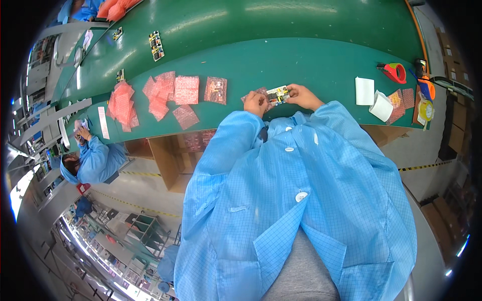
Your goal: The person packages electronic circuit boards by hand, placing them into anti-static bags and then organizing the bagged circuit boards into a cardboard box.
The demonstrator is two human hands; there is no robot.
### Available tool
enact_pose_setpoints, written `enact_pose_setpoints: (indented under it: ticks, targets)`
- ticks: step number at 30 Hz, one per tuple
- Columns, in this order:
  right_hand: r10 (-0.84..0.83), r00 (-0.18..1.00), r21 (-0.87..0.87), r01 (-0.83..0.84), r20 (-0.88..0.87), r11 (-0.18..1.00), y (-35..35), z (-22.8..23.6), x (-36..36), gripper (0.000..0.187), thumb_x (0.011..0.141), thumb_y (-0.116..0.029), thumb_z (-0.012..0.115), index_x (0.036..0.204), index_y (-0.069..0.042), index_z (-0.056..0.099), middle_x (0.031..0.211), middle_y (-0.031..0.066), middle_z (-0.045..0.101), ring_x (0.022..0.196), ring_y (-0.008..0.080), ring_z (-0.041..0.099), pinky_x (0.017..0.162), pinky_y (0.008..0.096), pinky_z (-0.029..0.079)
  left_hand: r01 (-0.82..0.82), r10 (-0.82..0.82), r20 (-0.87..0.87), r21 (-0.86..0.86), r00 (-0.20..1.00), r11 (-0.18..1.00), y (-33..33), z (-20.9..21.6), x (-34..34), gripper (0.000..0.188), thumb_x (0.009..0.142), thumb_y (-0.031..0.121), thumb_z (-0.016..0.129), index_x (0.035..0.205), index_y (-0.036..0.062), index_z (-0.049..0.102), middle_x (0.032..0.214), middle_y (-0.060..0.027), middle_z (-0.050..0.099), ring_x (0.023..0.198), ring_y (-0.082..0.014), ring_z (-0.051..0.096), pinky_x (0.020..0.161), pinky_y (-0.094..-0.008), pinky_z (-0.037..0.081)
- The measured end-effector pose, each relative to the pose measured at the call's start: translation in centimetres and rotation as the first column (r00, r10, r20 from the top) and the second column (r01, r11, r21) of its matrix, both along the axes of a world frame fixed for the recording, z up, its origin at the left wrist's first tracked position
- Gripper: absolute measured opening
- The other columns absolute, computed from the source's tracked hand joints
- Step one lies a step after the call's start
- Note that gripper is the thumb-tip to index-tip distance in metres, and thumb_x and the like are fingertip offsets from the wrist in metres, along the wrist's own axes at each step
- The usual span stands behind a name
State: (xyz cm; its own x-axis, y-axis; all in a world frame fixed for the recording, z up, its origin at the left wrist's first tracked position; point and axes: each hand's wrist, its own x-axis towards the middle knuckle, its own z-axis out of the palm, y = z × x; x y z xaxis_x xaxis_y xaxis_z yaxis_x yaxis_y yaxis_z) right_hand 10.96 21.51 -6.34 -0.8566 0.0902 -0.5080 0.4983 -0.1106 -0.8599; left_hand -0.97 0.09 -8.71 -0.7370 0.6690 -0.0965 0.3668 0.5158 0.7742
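The coat (pixel 221 183) is light blue under a fine dark grid, with white buttons (pixel 301 196). Yellow, black and white mix on the circuit board (pixel 277 95); the bubble bag (pixel 262 91) at its left is pink (the bags (pixel 187 90) farther left are too). The tabletop (pixel 301 65) is green; floor tape (pixel 427 165) at right is striped yellow and black.

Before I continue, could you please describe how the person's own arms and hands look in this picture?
Both arms are covered by loose, light blue sleeves with a fine, darker grid pattern. The left hand and the right hand are bare; no gloves are visible.
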Motion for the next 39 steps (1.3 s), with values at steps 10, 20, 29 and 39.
enact_pose_setpoints:
  ticks: [10,20,29,39]
  targets:
    - [0.053,0.997,-0.109,-0.047,0.049,0.993,0.6,-0.4,-0.6,0.041,0.08,-0.01,0.072,0.117,0.0,0.058,0.086,0.0055,0.064,0.073,0.0111,0.057,0.064,0.0254,0.046,-0.016,0.061,-0.193,0.226,0.979,0.974,-1.1,1.8,0.7,0.007,0.079,0.004,0.071,0.085,0.0063,0.069,0.094,-0.0092,0.063,0.09,-0.0293,0.059,0.081,-0.037,0.049]
    - [0.041,0.999,-0.05,-0.04,0.017,0.998,-1.4,2.1,-1.0,0.042,0.082,-0.016,0.071,0.119,-0.001,0.059,0.084,0.0037,0.065,0.065,0.0094,0.053,0.056,0.0235,0.042,-0.018,0.063,-0.194,0.225,0.979,0.974,-0.9,3.5,0.9,0.009,0.077,0.004,0.071,0.085,0.0084,0.071,0.101,-0.009,0.061,0.097,-0.0304,0.055,0.085,-0.0389,0.046]
    - [-0.143,0.971,0.014,0.143,0.189,0.99,-2.3,3.4,-1.8,0.051,0.076,-0.014,0.078,0.121,-0.002,0.058,0.082,0.0062,0.066,0.073,0.0139,0.061,0.063,0.0271,0.046,-0.085,0.122,-0.264,0.145,0.957,0.986,-1.0,4.4,1.0,0.011,0.077,0.011,0.072,0.085,0.0179,0.073,0.112,-0.0071,0.059,0.109,-0.0306,0.051,0.092,-0.0442,0.039]
    - [-0.16,0.975,-0.023,0.166,0.152,0.986,-2.6,4.5,-2.7,0.07,0.076,-0.016,0.077,0.136,-0.002,0.042,0.091,0.0097,0.068,0.074,0.0148,0.06,0.062,0.0287,0.046,-0.17,0.194,-0.261,0.112,0.946,0.979,0.2,5.9,1.7,0.01,0.077,0.014,0.073,0.086,0.0158,0.076,0.134,-0.0113,0.048,0.129,-0.0348,0.033,0.106,-0.0457,0.03]
